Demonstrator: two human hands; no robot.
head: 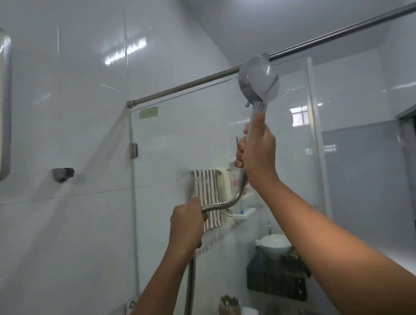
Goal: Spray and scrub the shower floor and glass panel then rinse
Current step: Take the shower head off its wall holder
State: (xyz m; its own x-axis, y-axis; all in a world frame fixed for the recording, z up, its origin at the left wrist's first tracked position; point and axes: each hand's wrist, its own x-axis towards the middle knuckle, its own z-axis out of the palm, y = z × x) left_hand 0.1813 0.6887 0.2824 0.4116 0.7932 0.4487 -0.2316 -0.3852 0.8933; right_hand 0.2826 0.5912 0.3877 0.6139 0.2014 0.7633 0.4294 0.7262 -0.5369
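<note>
My right hand (257, 150) grips the shower head (258, 81) handle, raised by the glass panel (187, 139) top so rinse water runs down. My left hand (186, 225) clasps the metal hose (227, 201), keeping slack clear.

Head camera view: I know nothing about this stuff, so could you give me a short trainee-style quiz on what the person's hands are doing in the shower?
1. True or false: the right hand grips the handle of the round grey plastic shower head.
2. What does the left hand hold? A the flexible ribbed metal hose; B a spray bottle; C a scrubbing brush.
3. Which long shiny thing runs across just behind the raised shower head?
Key: 1 true; 2 A; 3 the horizontal steel rail above the clear glass panel.
</note>
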